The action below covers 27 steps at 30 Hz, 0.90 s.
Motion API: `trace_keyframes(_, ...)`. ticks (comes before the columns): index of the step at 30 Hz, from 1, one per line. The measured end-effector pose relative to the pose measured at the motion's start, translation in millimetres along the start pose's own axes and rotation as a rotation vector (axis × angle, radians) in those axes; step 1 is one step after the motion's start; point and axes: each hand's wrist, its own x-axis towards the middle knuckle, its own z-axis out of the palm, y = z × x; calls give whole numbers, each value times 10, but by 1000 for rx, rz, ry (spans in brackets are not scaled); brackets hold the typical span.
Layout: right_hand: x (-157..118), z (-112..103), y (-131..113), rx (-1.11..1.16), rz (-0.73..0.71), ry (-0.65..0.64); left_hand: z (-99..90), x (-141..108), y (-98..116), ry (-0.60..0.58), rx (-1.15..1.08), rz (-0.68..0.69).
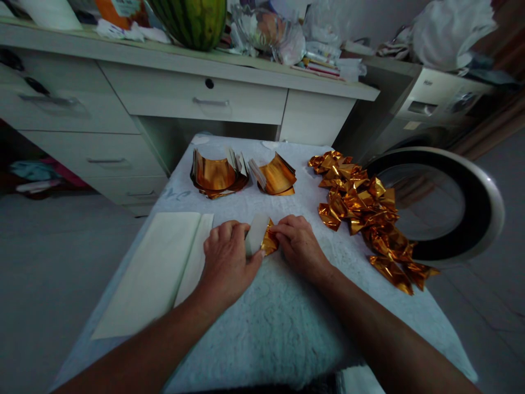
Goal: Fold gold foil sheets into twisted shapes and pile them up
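A small piece of gold foil paper [269, 241] with a pale section lies on the cloth-covered table between my hands. My left hand [229, 262] holds the pale part down, its thumb at the foil's lower edge. The fingertips of my right hand [299, 243] pinch the right edge of the foil. Behind them stand two curved stacks of gold sheets, one at the left [215, 175] and one at the right [275, 175]. Folded gold foil pieces [361, 202] lie heaped to the right.
Pale paper sheets [151, 262] lie on the table's left side. A white desk [184, 65] behind bears a watermelon [192, 22] and a glass bowl [262, 30]. At the right is a washing machine with its round door [488, 202] open beside the table.
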Motion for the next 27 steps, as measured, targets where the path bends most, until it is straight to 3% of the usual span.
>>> trace_keyframes(7, 49, 14, 49, 49, 57, 102, -19, 25, 18, -28, 29, 17)
trace_keyframes(12, 65, 20, 65, 56, 126, 140, 0, 20, 37, -21, -87, 59)
trace_keyframes(21, 33, 18, 126, 539, 167, 46, -8, 45, 31, -71, -347, 88)
trace_keyframes(27, 38, -43, 117, 846, 218, -35, -77, 70, 40, -75, -574, -44)
